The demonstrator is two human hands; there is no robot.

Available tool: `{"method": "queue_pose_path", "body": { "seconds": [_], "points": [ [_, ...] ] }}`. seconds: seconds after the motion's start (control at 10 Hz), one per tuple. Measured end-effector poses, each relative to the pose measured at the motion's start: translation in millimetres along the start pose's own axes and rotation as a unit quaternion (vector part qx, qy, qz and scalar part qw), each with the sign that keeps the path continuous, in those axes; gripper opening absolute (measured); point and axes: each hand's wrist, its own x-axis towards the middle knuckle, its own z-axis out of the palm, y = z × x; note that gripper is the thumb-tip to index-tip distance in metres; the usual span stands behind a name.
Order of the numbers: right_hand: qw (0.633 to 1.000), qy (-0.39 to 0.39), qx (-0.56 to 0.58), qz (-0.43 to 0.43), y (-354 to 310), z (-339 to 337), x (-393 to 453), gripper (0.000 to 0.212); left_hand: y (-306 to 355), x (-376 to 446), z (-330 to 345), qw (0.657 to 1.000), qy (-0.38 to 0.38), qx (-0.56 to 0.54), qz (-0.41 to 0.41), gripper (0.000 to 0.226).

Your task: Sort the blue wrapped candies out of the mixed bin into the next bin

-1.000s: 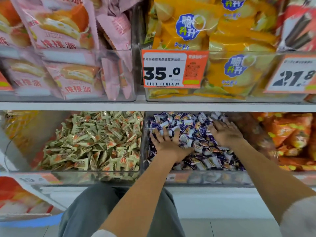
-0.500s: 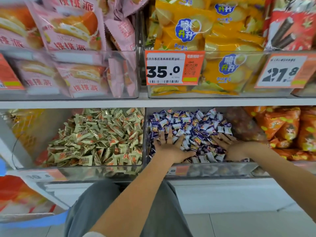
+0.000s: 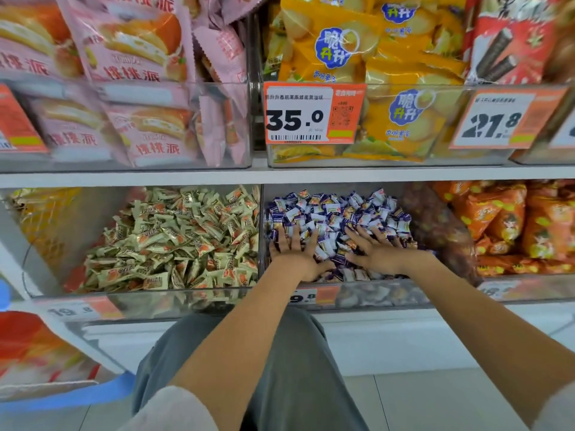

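Observation:
A heap of blue-and-white wrapped candies fills the clear middle bin on the lower shelf. My left hand lies flat on the candies at the bin's front left, fingers spread. My right hand lies flat on them at the front right, fingers spread and partly sunk among the wrappers. Neither hand grips a candy that I can see. To the left, the neighbouring clear bin holds green-and-orange wrapped candies.
The white shelf board runs just above both bins. Over it stand pink cake packs, yellow snack bags and price tags. Orange snack bags fill the bin to the right. My grey-clad knee is below.
My right hand has slid from the back right of the blue candy bin toward the front, nearer my left hand. The left hand has stayed almost where it was.

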Motion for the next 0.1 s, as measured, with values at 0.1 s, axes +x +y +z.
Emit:
{"method": "queue_pose_path", "body": {
  "seconds": [0.1],
  "points": [
    [0.984, 0.148, 0.079, -0.054, -1.9, -1.3, -31.2, 0.056, -11.8, -39.9, 2.4, 0.988, 0.112, -0.039, 0.101, 0.068]
  ]
}}
